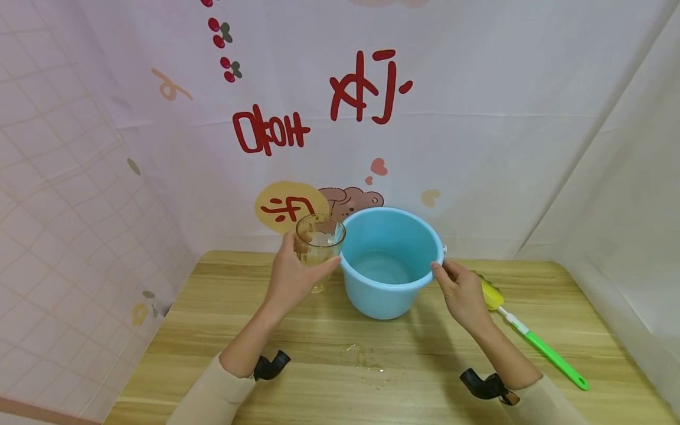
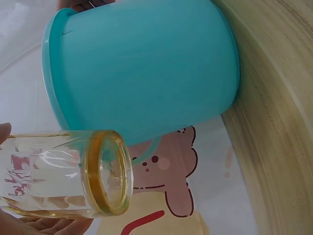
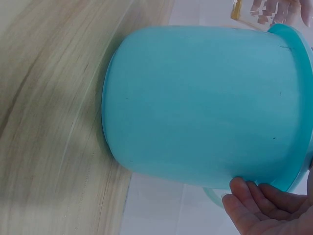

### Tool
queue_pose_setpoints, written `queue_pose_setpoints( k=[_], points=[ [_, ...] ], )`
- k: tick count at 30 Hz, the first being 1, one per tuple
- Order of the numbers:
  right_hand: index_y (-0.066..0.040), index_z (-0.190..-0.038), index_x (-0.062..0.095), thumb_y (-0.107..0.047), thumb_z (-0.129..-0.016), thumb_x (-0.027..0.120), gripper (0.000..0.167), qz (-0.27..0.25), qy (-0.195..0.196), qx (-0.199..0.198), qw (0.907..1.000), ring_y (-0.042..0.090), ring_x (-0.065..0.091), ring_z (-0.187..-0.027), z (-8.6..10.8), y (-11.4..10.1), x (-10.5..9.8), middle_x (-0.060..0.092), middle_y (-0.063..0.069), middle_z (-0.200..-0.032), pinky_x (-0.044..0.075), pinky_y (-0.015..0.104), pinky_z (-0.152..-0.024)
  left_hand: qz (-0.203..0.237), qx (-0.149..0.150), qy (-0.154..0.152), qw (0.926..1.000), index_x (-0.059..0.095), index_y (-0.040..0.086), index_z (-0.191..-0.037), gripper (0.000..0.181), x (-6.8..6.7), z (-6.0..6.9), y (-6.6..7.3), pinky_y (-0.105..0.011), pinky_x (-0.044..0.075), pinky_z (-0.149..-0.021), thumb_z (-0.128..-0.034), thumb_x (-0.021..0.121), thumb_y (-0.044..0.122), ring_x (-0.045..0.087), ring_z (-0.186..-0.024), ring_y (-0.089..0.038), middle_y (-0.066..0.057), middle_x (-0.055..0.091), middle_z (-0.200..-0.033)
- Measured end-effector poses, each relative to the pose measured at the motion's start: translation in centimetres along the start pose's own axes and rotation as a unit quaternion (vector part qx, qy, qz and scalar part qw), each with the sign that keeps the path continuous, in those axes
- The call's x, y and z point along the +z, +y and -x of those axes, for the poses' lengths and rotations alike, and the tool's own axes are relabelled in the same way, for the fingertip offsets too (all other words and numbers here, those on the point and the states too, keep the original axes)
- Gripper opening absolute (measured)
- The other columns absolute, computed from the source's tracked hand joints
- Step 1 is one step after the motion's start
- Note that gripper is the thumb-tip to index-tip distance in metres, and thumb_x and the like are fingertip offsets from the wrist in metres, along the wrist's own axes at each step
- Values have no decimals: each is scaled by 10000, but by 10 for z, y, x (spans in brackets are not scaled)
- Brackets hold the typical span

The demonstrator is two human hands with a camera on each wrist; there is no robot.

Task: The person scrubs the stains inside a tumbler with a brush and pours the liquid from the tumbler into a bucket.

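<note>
A clear amber-tinted glass cup [image 1: 320, 251] is gripped by my left hand [image 1: 294, 271], thumb on one side and fingers round the other. In the left wrist view the glass [image 2: 54, 174] shows a thick base and appears raised off the table. Just right of it stands a light-blue plastic bucket [image 1: 385, 298], upright on the table, with what looks like a little water in the bottom. My right hand [image 1: 464, 292] holds the bucket's rim at its right side, thumb over the edge. The right wrist view shows its fingers [image 3: 264, 200] curled beneath the rim.
A bottle brush [image 1: 547, 348] with a green handle and yellow sponge head lies on the wooden table [image 1: 297, 378], right of my right hand. Small wet drops [image 1: 363, 357] spot the wood in front of the bucket. A printed white cloth [image 1: 467, 118] hangs behind.
</note>
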State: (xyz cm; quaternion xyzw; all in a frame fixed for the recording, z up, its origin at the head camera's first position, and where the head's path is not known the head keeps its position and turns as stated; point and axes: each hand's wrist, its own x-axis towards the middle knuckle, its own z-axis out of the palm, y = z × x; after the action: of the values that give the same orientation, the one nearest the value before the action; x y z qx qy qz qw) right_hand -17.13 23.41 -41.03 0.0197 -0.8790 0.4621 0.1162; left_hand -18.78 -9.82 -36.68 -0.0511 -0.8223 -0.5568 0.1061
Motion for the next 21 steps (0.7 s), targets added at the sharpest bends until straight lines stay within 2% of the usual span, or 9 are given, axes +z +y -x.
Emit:
queue_pose_setpoints(
  k=[3,6,11,15,21],
  points=[
    [69,-1405,608,-388,-1115,517,549,46,5,-20,10000,358,674,-1096,0,1,0,725,238,-1199,541,447,-877,86,171,100,9998,494,121,-1274,717,0,2,-2,-461,498,-822,-787,939,400,517,-1110,-284,-116,535,-1156],
    [59,-1384,631,-380,-1114,520,528,83,33,-16,10000,342,675,-1070,0,1,0,737,225,-1170,532,415,-855,168,300,187,9992,501,116,-1263,699,-1,4,-4,-448,479,-832,-788,943,378,512,-1088,-275,-108,540,-1145],
    [41,-1338,673,-363,-1109,531,485,121,105,10,9999,314,673,-1022,0,1,2,754,200,-1119,527,376,-819,267,412,295,9984,519,101,-1287,699,-1,9,-8,-450,493,-837,-787,945,341,524,-1074,-255,-100,574,-1191],
    [43,-1333,675,-358,-1110,532,481,141,109,-8,9998,303,669,-1006,0,1,2,756,197,-1112,526,353,-805,425,634,395,9963,535,67,-1303,695,1,12,-11,-459,505,-867,-784,945,279,551,-1106,-253,-115,602,-1245],
    [46,-1339,669,-369,-1110,529,495,137,105,-7,9999,316,670,-1014,0,2,1,752,205,-1121,525,377,-816,655,859,470,9930,540,51,-1309,698,5,17,-14,-470,528,-924,-765,942,219,598,-1136,-234,-108,633,-1246]
  ],
)
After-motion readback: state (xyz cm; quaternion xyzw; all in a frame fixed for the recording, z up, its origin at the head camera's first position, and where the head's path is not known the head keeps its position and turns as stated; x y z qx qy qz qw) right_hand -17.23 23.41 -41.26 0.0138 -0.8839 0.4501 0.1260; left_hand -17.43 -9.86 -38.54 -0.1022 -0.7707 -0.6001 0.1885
